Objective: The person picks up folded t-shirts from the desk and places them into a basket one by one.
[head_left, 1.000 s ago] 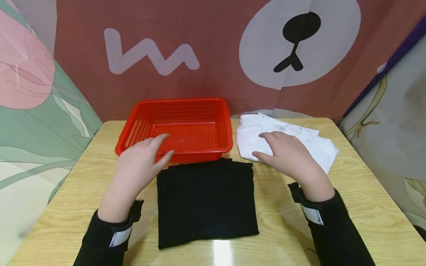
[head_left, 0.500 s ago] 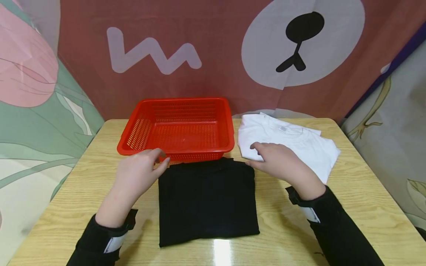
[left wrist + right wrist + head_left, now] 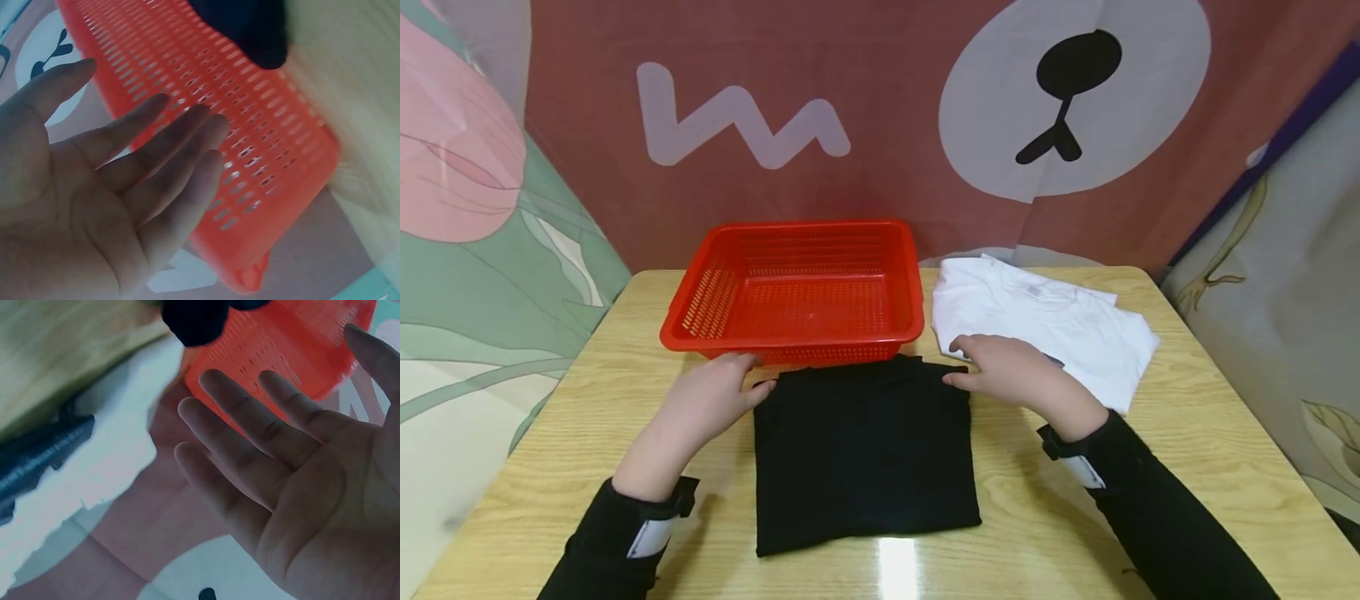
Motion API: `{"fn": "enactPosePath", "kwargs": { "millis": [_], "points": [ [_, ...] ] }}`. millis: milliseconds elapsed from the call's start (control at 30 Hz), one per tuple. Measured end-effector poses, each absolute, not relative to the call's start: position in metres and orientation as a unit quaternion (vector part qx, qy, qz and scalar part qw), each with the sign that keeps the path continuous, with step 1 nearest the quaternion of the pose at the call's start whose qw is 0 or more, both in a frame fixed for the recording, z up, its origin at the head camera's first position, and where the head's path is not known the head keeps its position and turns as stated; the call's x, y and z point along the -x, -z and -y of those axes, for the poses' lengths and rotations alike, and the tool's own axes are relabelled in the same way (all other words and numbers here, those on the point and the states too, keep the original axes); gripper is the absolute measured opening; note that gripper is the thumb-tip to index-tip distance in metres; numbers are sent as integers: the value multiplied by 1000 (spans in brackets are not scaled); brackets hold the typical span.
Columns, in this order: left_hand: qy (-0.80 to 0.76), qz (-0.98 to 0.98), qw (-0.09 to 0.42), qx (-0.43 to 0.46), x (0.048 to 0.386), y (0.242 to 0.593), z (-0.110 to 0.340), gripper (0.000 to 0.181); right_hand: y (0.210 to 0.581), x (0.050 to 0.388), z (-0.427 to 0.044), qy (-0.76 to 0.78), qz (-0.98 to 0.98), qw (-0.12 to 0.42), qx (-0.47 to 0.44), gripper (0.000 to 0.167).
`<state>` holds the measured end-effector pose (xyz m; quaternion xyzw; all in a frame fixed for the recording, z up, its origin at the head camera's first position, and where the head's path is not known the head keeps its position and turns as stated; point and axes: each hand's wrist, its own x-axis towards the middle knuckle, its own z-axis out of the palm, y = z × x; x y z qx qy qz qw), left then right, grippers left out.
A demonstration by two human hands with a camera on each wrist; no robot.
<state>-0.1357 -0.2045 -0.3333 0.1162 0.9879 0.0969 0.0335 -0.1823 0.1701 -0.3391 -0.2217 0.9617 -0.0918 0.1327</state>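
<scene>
One red basket (image 3: 808,342) and one black cloth (image 3: 865,462) on a bench (image 3: 550,467)

At the back of the bench, left of the middle, the red basket, standing upright, with mesh floor and slotted walls in plain sight from above. In front of it, the black cloth, folded and lying flat, its far edge close to the near wall; touching or slightly apart, not possible to say. To the right of the basket, one white shirt (image 3: 1052,312), folded, with a small grey label (image 3: 1033,290) at the neck, partly hidden below the right hand (image 3: 1011,371). Number of layers in each: hard to make out.

Left hand (image 3: 707,404) at the far left corner of the black cloth, fingers lightly bent and spread from the thumb, with hold of nothing. Right hand at the far right corner, in similar pose, likewise without hold. Contact of fingertips with the cloth: not clear.

In the right wrist view, one dark patch (image 3: 50,453) against the white shirt, with small writing, too blurred for reading. Two black sleeves (image 3: 591,546), cut off by the lower edge. Behind the bench, one reddish-brown curtain (image 3: 880,192) with a printed muzzle (image 3: 992,125), cut off at the top.
</scene>
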Motion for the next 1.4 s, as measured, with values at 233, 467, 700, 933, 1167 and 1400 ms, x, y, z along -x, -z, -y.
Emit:
{"fn": "enactPosePath", "kwargs": {
  "millis": [233, 467, 700, 933, 1167, 1400],
  "points": [
    [-105, -987, 57, -107, 142, 345, 211, 45, 353, 194, -164, 119, -953, 156, 230, 52],
    [-115, -986, 75, -100, 151, 361, 215, 45, 364, 202, -154, 107, -953, 167, 229, 53],
    [-147, -976, 109, -115, 162, 376, 215, 47, 379, 210, -149, 106, -953, 174, 226, 52],
    [-193, -963, 132, -132, 170, 381, 217, 46, 390, 218, -146, 116, -956, 169, 212, 49],
    [-206, -960, 135, -134, 174, 385, 217, 49, 388, 219, -145, 139, -949, 175, 220, 52],
    [-202, -962, 146, -115, 175, 387, 211, 56, 389, 220, -143, 143, -948, 165, 232, 57]
  ]
}}
